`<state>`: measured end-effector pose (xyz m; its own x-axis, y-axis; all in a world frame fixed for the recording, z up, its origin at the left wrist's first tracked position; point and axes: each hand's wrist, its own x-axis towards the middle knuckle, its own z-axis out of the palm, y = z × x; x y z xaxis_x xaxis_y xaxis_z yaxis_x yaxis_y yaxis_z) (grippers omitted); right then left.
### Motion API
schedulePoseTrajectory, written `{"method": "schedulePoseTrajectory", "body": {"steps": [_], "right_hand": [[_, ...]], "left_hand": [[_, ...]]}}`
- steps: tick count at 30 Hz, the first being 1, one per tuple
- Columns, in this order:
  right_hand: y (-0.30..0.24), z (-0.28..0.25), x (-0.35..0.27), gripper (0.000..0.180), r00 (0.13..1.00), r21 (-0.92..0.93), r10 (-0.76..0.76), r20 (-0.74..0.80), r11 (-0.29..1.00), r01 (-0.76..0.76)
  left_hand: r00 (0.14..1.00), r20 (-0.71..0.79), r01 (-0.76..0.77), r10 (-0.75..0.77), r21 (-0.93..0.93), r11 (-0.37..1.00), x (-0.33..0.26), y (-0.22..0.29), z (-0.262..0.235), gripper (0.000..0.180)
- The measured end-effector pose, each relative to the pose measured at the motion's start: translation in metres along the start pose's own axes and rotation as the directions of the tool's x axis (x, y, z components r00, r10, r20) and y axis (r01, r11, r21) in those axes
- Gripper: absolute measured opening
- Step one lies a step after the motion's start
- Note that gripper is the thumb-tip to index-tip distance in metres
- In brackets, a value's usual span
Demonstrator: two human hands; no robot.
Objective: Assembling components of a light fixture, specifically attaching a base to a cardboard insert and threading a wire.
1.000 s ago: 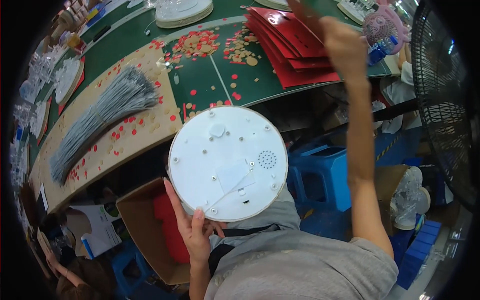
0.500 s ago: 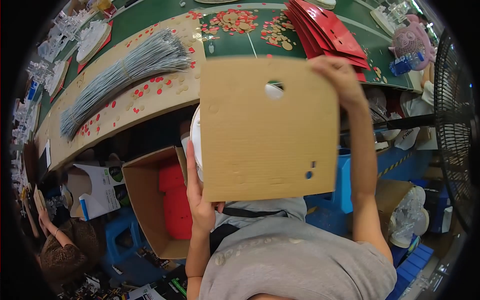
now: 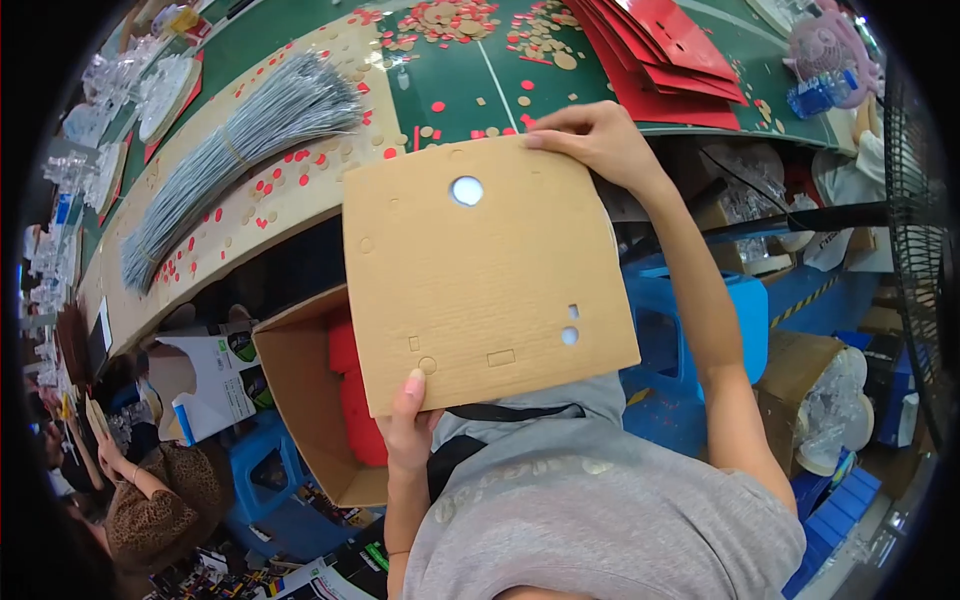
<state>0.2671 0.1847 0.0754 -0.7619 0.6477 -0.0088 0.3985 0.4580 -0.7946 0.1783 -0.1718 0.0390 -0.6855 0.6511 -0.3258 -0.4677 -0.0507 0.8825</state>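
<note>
A square tan cardboard sheet [image 3: 485,265] is held up in front of my body, slightly tilted. It has a round hole near the top and two small holes at the lower right, and white shows through all of them. Several other small shapes are outlined in the board but not opened. My left hand [image 3: 405,430] grips the lower left edge, thumb on the face and fingers hidden behind. At the top edge my right hand [image 3: 600,145] holds the board, its fingers bent over the rim. A thin white edge peeks out along the right side; what lies behind is mostly hidden.
Across the green table [image 3: 450,100] lie a bundle of grey wires [image 3: 245,155], scattered red and tan punched-out bits [image 3: 455,20] and red folded sheets [image 3: 665,60]. An open carton [image 3: 300,400] with red pieces stands below left. A blue stool [image 3: 740,310] and a black fan [image 3: 915,200] are at right.
The cardboard has moved left and now tilts, with white showing in its holes. My left thumb has come onto its face, and my right hand has shifted left along the top edge.
</note>
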Motion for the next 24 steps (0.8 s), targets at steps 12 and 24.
{"method": "schedulePoseTrajectory", "body": {"steps": [12,24], "right_hand": [[-0.012,0.013,-0.092,0.072,0.986,0.422,0.166,0.006,0.894,-0.153],[-0.001,0.014,-0.098,0.071,0.993,0.492,0.121,0.006,0.864,-0.108]], "left_hand": [[0.998,-0.068,-0.006,0.016,0.147,0.989,0.002,0.013,0.013,0.06],[0.994,-0.037,-0.095,0.101,0.137,0.986,0.005,0.025,0.024,0.082]]}}
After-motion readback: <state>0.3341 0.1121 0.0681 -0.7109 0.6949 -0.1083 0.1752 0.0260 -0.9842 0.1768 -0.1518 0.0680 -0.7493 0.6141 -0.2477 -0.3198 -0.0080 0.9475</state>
